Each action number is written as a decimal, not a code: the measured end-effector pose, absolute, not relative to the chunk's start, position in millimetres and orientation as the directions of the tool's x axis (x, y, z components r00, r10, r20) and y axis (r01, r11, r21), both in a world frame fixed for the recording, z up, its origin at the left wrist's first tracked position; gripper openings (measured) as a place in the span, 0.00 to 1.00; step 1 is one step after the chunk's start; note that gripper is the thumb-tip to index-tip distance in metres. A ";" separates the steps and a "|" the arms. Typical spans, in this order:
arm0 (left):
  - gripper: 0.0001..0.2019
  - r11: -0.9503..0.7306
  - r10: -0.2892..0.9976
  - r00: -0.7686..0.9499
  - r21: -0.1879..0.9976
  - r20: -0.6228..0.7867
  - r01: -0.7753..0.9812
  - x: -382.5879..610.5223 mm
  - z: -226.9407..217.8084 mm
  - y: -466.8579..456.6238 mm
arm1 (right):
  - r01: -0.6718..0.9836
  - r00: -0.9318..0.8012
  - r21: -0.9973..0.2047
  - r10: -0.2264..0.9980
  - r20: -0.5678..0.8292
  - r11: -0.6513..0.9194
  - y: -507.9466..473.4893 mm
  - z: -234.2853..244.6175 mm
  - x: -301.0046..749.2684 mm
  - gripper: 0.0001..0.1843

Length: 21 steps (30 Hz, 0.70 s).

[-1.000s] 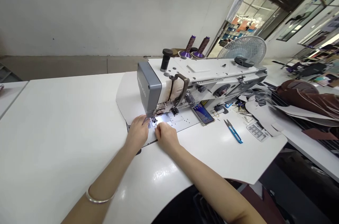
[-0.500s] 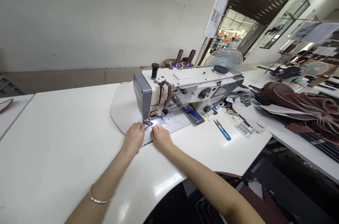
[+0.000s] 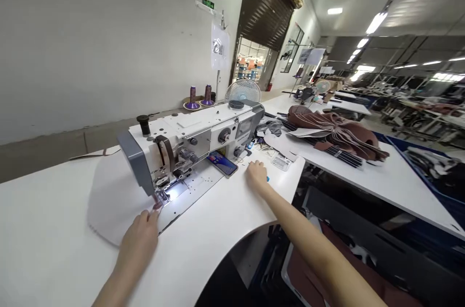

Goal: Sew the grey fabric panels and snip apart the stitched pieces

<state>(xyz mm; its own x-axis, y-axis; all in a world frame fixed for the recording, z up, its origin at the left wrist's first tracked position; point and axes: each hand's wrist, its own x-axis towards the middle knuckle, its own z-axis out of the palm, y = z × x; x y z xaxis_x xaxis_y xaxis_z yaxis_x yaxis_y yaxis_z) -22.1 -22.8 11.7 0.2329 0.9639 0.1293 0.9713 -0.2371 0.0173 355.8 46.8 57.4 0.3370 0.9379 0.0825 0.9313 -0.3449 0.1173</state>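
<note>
In the head view, a white and grey sewing machine (image 3: 196, 137) stands on the table, its lamp lighting the needle area. My left hand (image 3: 140, 237) is in front of the presser foot (image 3: 163, 195), fingers closed at the edge of a small reddish-brown piece (image 3: 157, 205). The fingertips partly cover that piece. Farther right, my right hand (image 3: 257, 175) is down on the table with fingers curled over the blue thread snips (image 3: 268, 178). Only a bit of their blue handle shows past the hand.
A phone (image 3: 223, 162) lies by the machine's base. Two brown thread cones (image 3: 192, 98) and a fan (image 3: 243, 91) stand behind. Right of my right hand is a clear plastic case (image 3: 281, 162). Brown leather pieces (image 3: 327, 125) are heaped on the adjoining table. The table's front edge curves inward.
My right hand has left the needle area and moved right onto the blue thread snips. The left hand stays near the presser foot, slightly drawn back. The head view has turned right.
</note>
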 end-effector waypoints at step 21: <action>0.15 -0.215 0.902 0.111 0.211 0.418 0.954 -22.8 -5.2 -27.2 | 0.808 -0.588 0.183 0.786 0.191 0.560 -5.5 20.2 163.3 0.24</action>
